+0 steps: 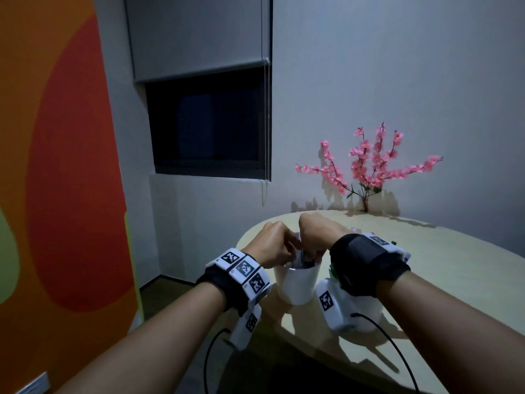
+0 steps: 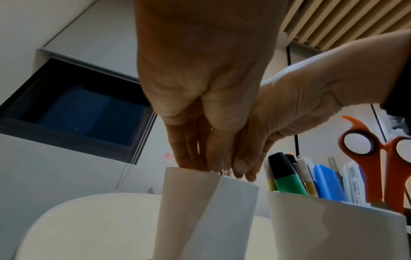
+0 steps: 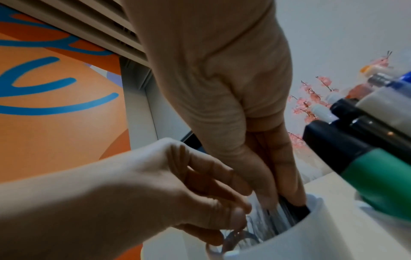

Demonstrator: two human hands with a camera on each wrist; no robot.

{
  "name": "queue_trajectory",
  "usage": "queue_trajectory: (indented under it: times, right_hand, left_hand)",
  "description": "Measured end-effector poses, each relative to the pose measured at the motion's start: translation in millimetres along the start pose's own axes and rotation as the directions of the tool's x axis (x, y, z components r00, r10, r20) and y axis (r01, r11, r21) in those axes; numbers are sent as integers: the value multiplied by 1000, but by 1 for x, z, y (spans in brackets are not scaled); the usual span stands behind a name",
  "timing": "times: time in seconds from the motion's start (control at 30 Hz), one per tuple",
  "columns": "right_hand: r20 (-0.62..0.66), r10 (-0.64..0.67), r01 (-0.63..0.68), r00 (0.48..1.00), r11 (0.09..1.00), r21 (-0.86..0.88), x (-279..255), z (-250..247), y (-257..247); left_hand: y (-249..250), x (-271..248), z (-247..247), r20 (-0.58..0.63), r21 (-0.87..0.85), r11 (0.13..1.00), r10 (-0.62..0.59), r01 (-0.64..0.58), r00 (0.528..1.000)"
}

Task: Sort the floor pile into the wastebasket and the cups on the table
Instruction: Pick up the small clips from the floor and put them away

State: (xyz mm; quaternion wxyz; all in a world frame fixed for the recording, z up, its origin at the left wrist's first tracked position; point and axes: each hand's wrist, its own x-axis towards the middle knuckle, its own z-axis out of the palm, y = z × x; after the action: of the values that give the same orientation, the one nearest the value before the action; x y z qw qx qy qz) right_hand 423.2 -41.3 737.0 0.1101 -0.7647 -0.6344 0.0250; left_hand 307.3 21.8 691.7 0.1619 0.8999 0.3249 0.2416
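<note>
Stage: judged mid-sort, at the table (image 1: 426,251), with both hands over the near cup (image 1: 297,285).
Left hand (image 1: 272,243): fingers were curled at the cup's rim, pinching something thin and clear just above it; in the right wrist view it looked like clear plastic or wire, but I could not tell which.
Right hand (image 1: 315,234): fingers pointed down into the same cup, closed round a bundle of thin dark and silvery items (image 3: 286,212) standing in it; what they were could not be made out.
Near cup: white, on the table's near edge, partly filled.
Second cup (image 2: 333,228): white, just beside the first, already packed with a green highlighter (image 2: 286,177), pens, a blue item and orange-handled scissors (image 2: 375,163).
Done, as judged: stationery had largely been sorted into the second cup, and some items were in the near cup.
Left, as judged: releasing the held items; anything further was unknown, since the floor pile and the wastebasket were out of every view.
Background: pink flowers (image 1: 372,166) stood at the table's far side by the wall.
Writing: no brand or label was readable on the cups or pens; the wrist bands (image 1: 241,268) bore only black-and-white square code markers.
</note>
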Motion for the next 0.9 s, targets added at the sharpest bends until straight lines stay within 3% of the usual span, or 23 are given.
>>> queue_trajectory:
  times: [0.1,0.2,0.33,0.47,0.57,0.7,0.9]
  right_hand:
    - [29,15,-15,999,1000,12,3,-4,5]
    - [-48,-4,6,999,999,41,5,-11,4]
    - [-189,-109,133,976,984,120,-1,-10,-21]
    - [-198,-257,307,946,908,285,-10,25,-72]
    - [-142,-324,354,935,864,359,-5,97,-110]
    - [175,-345,226,922,848,479,1,239,-129]
    - [562,-274,-72,780,853,516,-2,446,-113]
  left_hand:
    - [-1,1,-9,24,-46,999,2,-1,1000]
    - [-7,0,-22,-61,-98,995,-29,23,998]
    - [-26,-20,-40,-206,-283,952,-179,117,962]
    - [-72,-58,-38,-250,-420,877,-357,232,900]
    - [-126,-96,-11,-186,-454,812,-489,367,852]
    - [-210,-158,58,-52,-375,696,-675,612,736]
    - [-315,-244,185,212,-290,520,-784,804,584]
